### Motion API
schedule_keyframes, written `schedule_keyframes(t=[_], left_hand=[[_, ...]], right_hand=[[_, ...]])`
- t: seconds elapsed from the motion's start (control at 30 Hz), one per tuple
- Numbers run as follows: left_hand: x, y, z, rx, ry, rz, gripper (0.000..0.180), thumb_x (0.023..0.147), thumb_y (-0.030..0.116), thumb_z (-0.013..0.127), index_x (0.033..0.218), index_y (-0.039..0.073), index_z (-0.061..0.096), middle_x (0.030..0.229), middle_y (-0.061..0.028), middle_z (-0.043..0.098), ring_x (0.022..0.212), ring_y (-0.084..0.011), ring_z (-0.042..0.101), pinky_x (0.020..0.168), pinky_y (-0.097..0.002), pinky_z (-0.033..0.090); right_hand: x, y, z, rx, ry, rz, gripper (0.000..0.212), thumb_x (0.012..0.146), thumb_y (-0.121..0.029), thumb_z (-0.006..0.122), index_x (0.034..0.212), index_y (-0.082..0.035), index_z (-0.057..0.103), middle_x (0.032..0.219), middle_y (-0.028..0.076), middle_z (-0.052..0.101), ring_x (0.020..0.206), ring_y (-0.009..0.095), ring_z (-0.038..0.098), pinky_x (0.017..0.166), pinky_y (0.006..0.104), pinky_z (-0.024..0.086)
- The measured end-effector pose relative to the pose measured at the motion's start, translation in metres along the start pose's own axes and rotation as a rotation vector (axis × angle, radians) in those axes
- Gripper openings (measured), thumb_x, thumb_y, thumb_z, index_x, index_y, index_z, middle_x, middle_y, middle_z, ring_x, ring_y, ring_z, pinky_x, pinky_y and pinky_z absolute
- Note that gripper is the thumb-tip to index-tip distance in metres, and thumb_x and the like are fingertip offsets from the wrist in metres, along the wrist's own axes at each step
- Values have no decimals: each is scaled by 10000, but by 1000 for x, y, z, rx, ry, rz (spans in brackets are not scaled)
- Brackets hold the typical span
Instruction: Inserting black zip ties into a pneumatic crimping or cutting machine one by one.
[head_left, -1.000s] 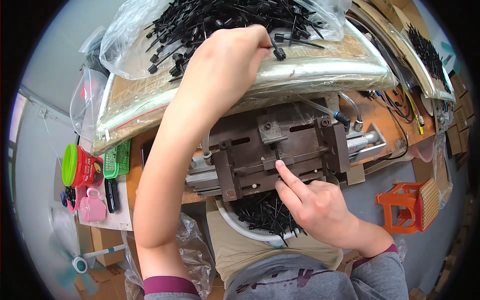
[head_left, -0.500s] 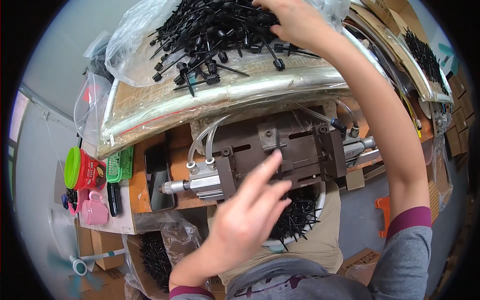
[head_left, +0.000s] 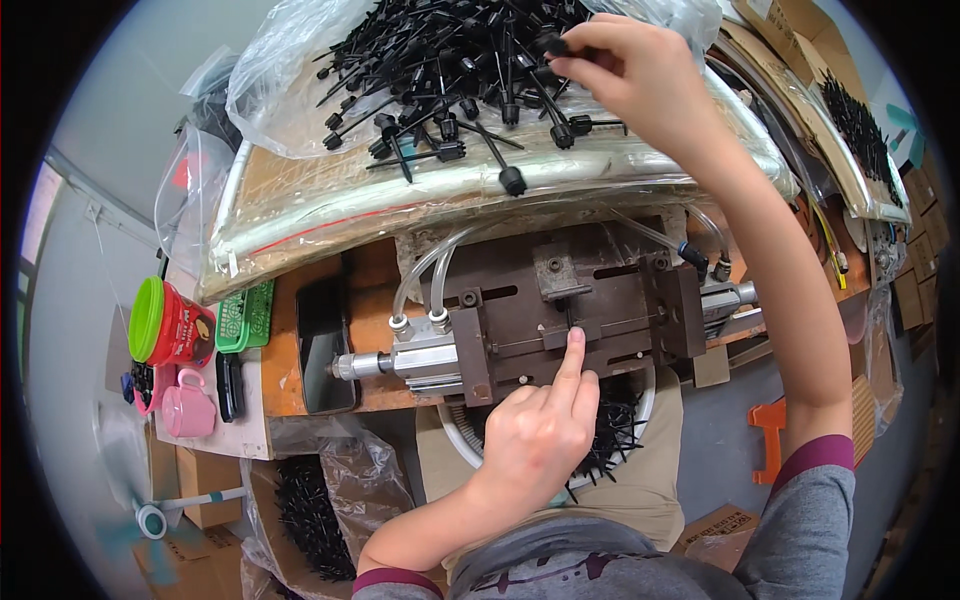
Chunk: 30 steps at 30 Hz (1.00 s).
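My right hand (head_left: 650, 85) is raised over the right side of a heap of black plastic parts (head_left: 440, 80), thin stems with ribbed heads. Its thumb and fingers pinch one black stemmed part (head_left: 551, 45), mostly hidden by the fingers and the heap behind. In front of me, my left hand (head_left: 540, 430) has its index finger stretched out, the tip on a small dark block in the middle of a brown metal fixture (head_left: 520, 290). The other left fingers are curled, and that hand holds nothing. A thin black piece lies in the block, just beyond the fingertip.
Pneumatic cylinders (head_left: 425, 360) with clear hoses flank the fixture. Below it, a white-rimmed container (head_left: 645, 425) of black parts rests at my lap. At left are a phone (head_left: 325, 350), green basket (head_left: 245, 315), red tub (head_left: 185, 330) and pink cup (head_left: 188, 408).
My left index finger has come down onto the fixture's block. My right hand has drawn back rightward, with a black part pinched. One part now lies nearer the heap's front edge.
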<state>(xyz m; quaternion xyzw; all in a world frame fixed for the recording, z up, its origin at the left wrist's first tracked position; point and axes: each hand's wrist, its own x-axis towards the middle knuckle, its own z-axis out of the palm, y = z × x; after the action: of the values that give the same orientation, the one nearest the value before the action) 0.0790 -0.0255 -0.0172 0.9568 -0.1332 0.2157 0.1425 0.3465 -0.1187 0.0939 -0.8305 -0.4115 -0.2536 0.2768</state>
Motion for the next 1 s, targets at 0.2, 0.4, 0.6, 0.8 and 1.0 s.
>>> schedule_keyframes(t=[0.2,0.4,0.6,0.8,1.0], left_hand=[[9,-5,-21,-242,-34,-19,395,764,196,853,1088,31,700,1297,-200,653,680,-172,700,619,-261,566],[19,-16,-41,-627,405,-254,570,747,-12,839,1275,-12,626,1301,-198,626,1000,-230,700,814,-336,628],[6,0,-55,-853,234,-169,438,682,-41,860,1104,1,748,975,-159,751,818,-217,736,719,-296,585],[-12,1,-45,-800,195,-120,399,668,16,882,1047,6,756,1125,-153,727,812,-217,721,738,-323,591],[-13,2,-6,-227,131,-82,299,698,52,833,973,4,726,1221,-156,698,775,-217,704,685,-309,564]], right_hand=[[-21,-11,-27,829,157,316,187,940,-130,685,1073,0,677,895,77,696,701,93,636,645,267,520],[-111,-77,-44,1461,-201,592,175,985,-154,635,1065,-3,596,959,154,713,634,134,682,567,248,552],[-156,-82,-37,1753,-309,805,146,983,-110,640,1044,11,584,909,165,719,566,134,657,512,243,533],[-163,-82,-39,1592,-193,831,128,986,-118,634,1033,1,629,990,155,720,587,88,628,493,200,486],[-171,-79,-35,1154,-2,578,265,978,-97,625,1188,62,657,1165,174,671,909,170,697,753,259,566]])
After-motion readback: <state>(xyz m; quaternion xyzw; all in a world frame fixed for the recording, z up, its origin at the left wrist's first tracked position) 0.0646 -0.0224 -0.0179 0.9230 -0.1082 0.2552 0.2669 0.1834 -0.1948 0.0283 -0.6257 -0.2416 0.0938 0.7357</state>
